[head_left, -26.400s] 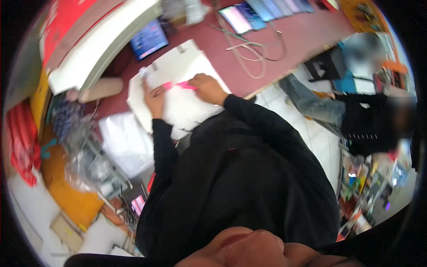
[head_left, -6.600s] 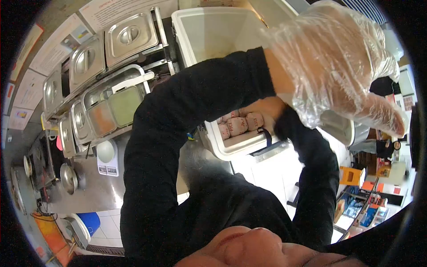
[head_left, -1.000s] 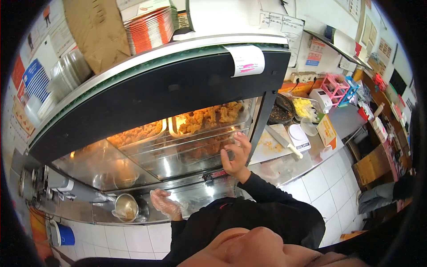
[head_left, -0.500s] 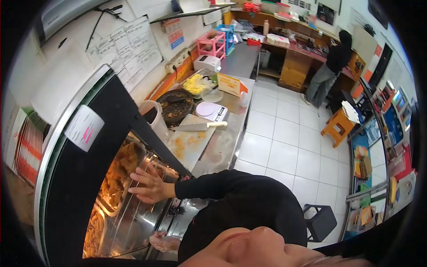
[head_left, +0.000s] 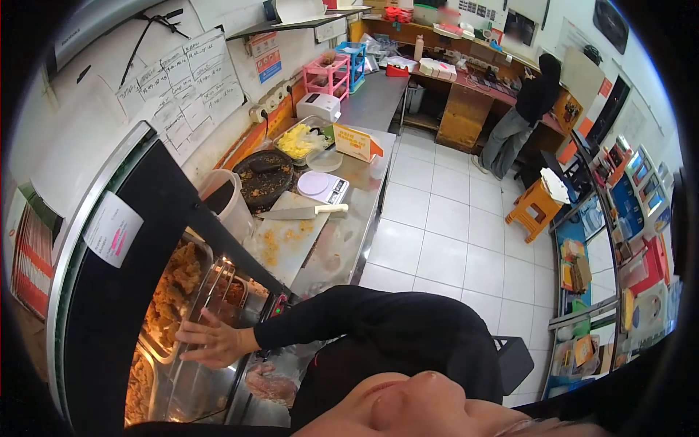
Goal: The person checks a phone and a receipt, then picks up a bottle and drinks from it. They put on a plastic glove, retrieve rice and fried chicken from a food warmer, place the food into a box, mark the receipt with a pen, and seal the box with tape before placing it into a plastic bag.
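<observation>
My right hand (head_left: 211, 341) is bare, its fingers spread, over the steel trays of a lit food warmer. Its fingertips are right at the rim of a tray (head_left: 172, 355) heaped with fried chicken (head_left: 173, 288). Nearer to me lies a second tray of fried pieces (head_left: 140, 386). A small compartment with reddish food (head_left: 234, 293) sits just beyond the hand. My left hand (head_left: 271, 384), in a clear plastic glove, stays low by my body at the warmer's near side, fingers loosely apart and holding nothing visible.
Beyond the warmer, a knife (head_left: 306, 212) lies on a stained cutting board (head_left: 287, 237), beside a scale (head_left: 322, 187), a stone mortar (head_left: 263, 178) and a white bucket (head_left: 231, 207). A person (head_left: 520, 109) stands at the far counter, near an orange stool (head_left: 537, 204).
The whole view has shifted, so the scene sits further left. My right hand stays spread over the trays, slightly nearer to me; my gloved left hand shows more fully.
</observation>
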Demonstrator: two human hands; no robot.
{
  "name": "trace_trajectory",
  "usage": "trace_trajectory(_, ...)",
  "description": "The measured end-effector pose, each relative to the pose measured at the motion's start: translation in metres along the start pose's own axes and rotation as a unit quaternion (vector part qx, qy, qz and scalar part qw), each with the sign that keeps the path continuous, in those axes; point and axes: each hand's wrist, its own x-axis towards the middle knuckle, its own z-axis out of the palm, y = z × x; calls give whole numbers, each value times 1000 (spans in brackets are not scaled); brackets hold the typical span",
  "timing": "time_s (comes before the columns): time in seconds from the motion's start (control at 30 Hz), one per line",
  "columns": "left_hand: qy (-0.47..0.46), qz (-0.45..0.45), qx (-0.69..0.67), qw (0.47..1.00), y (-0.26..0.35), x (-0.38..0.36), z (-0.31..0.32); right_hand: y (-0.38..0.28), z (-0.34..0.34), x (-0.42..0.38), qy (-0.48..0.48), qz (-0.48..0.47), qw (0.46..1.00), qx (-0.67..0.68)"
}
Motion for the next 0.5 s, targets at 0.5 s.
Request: trace_trajectory(0.5,-210,-51,-295,931,234,-152,232,101,-420,-119,14,333,941,53)
